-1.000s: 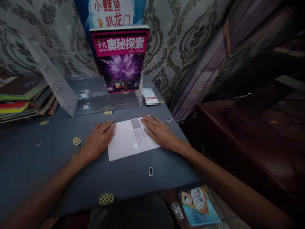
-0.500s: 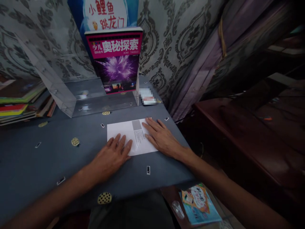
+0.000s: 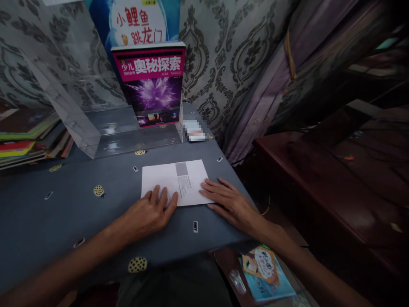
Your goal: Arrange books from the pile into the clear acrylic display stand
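A white sheet or thin booklet (image 3: 194,187) with a grey block and small print lies flat on the blue-grey tablecloth. My left hand (image 3: 153,211) rests on its lower left part, fingers apart and slightly bent. My right hand (image 3: 231,202) lies at its lower right corner, fingers stretched out, the fingertips on the paper and the palm on the cloth. Neither hand grips anything.
Behind the sheet, a clear acrylic stand (image 3: 92,143) holds a pink and black book (image 3: 156,91) before a blue book (image 3: 140,21). A blurred card-like item (image 3: 194,131) lies beside it. Books are stacked left (image 3: 32,136); a blue booklet (image 3: 271,281) lies below the table.
My right hand has slid down and toward the right edge of the sheet, uncovering its upper right corner. My left hand stays on the lower left part, its fingers a little more bent.
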Action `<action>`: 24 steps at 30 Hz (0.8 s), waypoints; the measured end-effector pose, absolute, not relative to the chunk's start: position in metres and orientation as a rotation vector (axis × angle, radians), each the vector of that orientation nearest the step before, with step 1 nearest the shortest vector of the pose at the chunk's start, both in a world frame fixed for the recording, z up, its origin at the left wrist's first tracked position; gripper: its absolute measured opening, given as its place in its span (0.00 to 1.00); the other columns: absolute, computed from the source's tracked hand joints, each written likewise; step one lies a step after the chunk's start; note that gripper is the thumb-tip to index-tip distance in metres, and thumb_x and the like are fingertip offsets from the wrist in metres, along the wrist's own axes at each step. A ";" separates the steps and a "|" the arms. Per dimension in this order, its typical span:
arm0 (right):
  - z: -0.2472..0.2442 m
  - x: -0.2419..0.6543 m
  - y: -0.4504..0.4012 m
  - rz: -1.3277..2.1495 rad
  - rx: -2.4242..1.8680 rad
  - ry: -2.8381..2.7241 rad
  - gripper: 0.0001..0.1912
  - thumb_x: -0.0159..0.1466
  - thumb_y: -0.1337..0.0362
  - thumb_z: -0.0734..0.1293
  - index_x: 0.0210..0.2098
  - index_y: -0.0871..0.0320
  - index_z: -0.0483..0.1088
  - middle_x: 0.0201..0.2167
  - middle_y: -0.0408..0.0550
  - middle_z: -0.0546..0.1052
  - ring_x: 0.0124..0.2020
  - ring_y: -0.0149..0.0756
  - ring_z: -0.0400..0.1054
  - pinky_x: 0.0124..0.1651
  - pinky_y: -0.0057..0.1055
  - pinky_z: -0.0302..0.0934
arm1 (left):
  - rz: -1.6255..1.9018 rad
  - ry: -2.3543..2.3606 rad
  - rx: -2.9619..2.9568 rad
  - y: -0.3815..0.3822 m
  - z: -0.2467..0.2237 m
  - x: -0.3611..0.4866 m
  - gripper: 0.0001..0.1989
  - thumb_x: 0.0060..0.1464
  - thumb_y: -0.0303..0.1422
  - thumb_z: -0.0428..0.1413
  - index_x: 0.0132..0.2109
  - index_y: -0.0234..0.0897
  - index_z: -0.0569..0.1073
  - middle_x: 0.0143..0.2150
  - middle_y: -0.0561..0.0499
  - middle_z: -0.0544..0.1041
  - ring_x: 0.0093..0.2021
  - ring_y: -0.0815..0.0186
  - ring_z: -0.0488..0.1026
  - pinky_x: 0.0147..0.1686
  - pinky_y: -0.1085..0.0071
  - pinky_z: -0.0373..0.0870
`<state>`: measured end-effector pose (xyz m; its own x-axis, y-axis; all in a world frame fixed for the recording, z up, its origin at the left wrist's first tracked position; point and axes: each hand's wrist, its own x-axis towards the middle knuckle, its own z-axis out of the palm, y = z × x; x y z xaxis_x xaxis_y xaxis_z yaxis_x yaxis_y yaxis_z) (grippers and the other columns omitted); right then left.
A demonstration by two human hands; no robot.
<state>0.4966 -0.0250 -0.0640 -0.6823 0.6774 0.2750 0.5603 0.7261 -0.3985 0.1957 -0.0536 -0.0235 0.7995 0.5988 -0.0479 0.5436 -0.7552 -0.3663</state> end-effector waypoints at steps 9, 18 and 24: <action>-0.056 0.494 -0.010 0.654 -0.913 -2.136 0.13 0.68 0.58 0.66 0.51 0.50 0.78 0.48 0.48 0.82 0.56 0.45 0.74 0.60 0.48 0.67 | -0.459 -1.235 -3.023 -0.049 0.003 0.175 0.12 0.65 0.23 0.45 0.45 0.38 0.72 0.32 0.51 0.77 0.27 0.68 0.73 0.28 0.73 0.67; -0.036 0.468 0.007 1.182 -1.080 -1.458 0.24 0.56 0.40 0.72 0.25 0.56 0.80 0.24 0.44 0.80 0.27 0.37 0.74 0.34 0.32 0.70 | -1.595 -2.151 -2.827 -0.050 0.022 0.173 0.16 0.65 0.44 0.50 0.36 0.37 0.73 0.25 0.56 0.68 0.25 0.71 0.64 0.24 0.76 0.61; -0.017 0.427 0.016 1.494 -0.941 -1.409 0.25 0.55 0.41 0.73 0.21 0.58 0.74 0.19 0.42 0.73 0.21 0.29 0.64 0.26 0.27 0.64 | -2.305 -2.675 -2.354 -0.046 -0.007 0.178 0.20 0.57 0.50 0.56 0.42 0.37 0.74 0.30 0.52 0.74 0.29 0.68 0.68 0.28 0.74 0.68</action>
<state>0.4268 0.0165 -0.0166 -0.3511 0.9358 0.0317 -0.0863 0.0014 -0.9963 0.1779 -0.0462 -0.0071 -0.0050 0.9922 -0.1248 0.0232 0.1249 0.9919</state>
